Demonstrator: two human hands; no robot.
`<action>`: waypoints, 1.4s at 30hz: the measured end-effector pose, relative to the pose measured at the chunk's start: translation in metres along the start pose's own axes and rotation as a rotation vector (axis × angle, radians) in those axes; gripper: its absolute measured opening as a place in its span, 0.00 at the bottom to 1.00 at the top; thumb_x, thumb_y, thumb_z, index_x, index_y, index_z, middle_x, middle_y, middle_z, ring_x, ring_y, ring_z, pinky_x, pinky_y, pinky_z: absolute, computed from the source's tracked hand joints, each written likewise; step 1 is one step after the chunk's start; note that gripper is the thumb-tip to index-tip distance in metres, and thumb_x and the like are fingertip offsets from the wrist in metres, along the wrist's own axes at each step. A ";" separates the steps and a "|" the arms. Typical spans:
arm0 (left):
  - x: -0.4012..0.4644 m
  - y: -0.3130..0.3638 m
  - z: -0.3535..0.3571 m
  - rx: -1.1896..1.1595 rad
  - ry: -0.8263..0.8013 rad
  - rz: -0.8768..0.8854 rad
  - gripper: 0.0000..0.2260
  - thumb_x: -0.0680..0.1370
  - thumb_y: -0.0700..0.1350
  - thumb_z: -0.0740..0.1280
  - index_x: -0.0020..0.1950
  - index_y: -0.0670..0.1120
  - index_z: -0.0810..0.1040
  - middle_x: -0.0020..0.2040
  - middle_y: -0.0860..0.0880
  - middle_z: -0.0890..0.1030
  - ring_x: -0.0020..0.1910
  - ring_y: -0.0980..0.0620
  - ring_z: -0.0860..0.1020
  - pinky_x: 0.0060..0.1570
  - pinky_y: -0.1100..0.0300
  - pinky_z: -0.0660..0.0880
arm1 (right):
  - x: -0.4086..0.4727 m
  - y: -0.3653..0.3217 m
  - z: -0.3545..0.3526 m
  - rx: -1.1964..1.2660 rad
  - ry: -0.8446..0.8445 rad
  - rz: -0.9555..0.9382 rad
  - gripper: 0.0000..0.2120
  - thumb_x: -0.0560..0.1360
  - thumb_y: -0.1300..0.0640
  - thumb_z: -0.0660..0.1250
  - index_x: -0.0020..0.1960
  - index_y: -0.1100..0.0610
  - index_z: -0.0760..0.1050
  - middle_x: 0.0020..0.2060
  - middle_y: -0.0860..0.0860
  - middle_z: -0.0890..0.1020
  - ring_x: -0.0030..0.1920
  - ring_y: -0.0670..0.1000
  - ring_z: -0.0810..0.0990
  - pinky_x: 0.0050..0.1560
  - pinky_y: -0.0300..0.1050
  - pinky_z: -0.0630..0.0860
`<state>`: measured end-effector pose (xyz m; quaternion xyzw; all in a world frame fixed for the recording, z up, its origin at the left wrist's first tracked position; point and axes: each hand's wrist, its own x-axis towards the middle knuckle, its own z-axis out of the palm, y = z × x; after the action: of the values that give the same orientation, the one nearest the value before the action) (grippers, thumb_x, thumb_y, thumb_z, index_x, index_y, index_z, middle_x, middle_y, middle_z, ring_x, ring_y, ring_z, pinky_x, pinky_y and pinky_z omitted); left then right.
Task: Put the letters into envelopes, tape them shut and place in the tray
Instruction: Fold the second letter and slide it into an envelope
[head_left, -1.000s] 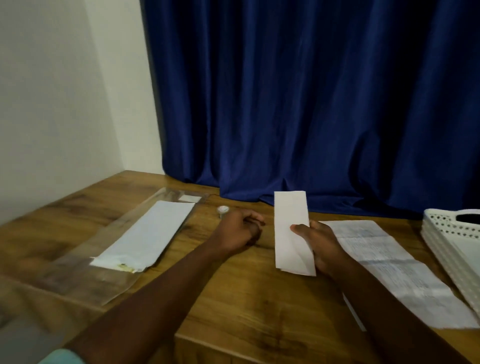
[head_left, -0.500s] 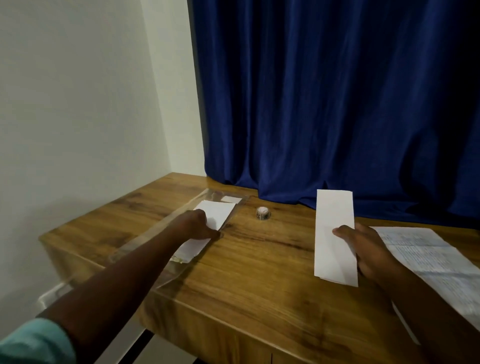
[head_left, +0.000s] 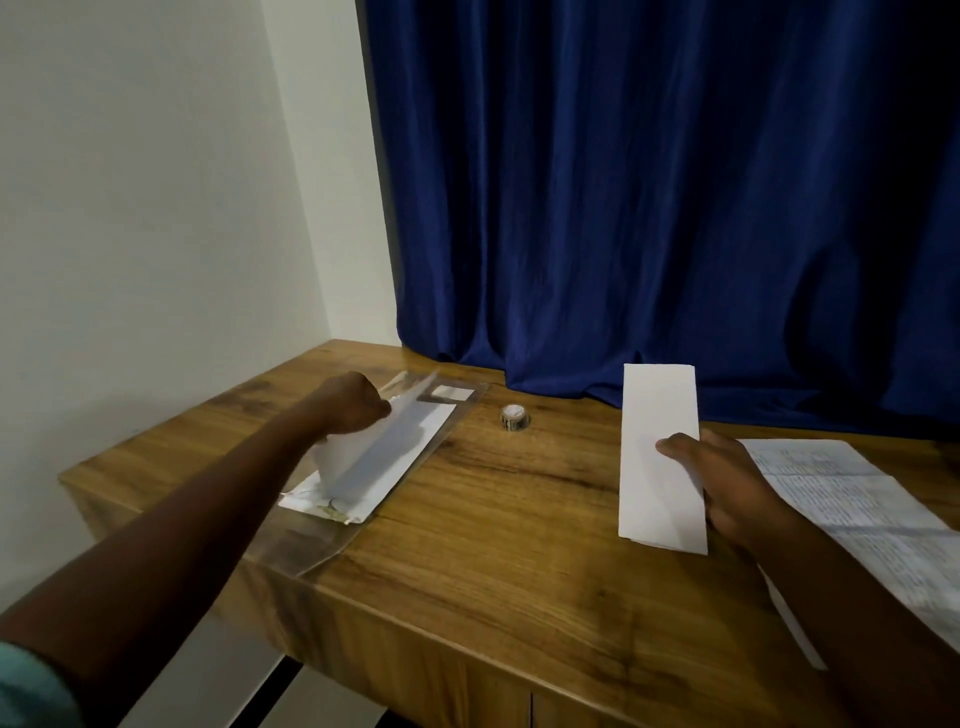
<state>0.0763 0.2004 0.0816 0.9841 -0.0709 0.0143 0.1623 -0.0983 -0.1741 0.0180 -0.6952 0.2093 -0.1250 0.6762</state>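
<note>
Letter (head_left: 658, 457), folded and blank, sits pinched in right hand (head_left: 727, 483). Left hand (head_left: 353, 402) lifts an envelope (head_left: 374, 452) far left. Papers' (head_left: 852, 499) print is too small to read. Wood table (head_left: 519, 519), blue curtain (head_left: 649, 197).

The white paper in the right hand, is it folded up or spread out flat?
Folded. The white paper is a narrow strip, pinched by the right hand, with layered edges peeking out at its near end.
</note>
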 end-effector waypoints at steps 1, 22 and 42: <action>-0.002 0.000 -0.011 -0.029 0.051 0.014 0.12 0.81 0.48 0.67 0.54 0.39 0.83 0.49 0.42 0.82 0.47 0.46 0.79 0.48 0.53 0.76 | -0.001 -0.001 -0.001 0.005 0.004 0.002 0.15 0.79 0.52 0.69 0.64 0.50 0.72 0.54 0.54 0.82 0.53 0.58 0.82 0.56 0.58 0.77; -0.035 0.205 0.070 -1.785 -0.388 0.243 0.02 0.82 0.42 0.67 0.54 0.47 0.77 0.51 0.47 0.87 0.46 0.50 0.85 0.40 0.56 0.82 | -0.021 -0.034 -0.019 0.229 0.036 -0.431 0.13 0.82 0.51 0.63 0.53 0.56 0.83 0.41 0.49 0.87 0.40 0.45 0.85 0.36 0.36 0.78; -0.044 0.250 0.123 -1.758 -0.816 0.153 0.41 0.68 0.71 0.70 0.70 0.43 0.74 0.62 0.40 0.83 0.63 0.39 0.81 0.65 0.33 0.74 | 0.017 0.001 -0.045 -0.954 0.385 -1.083 0.13 0.80 0.46 0.63 0.55 0.48 0.85 0.44 0.48 0.86 0.40 0.46 0.82 0.38 0.45 0.81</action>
<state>-0.0024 -0.0677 0.0420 0.4335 -0.1710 -0.3756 0.8011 -0.1039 -0.2216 0.0176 -0.8849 -0.0162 -0.4554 0.0965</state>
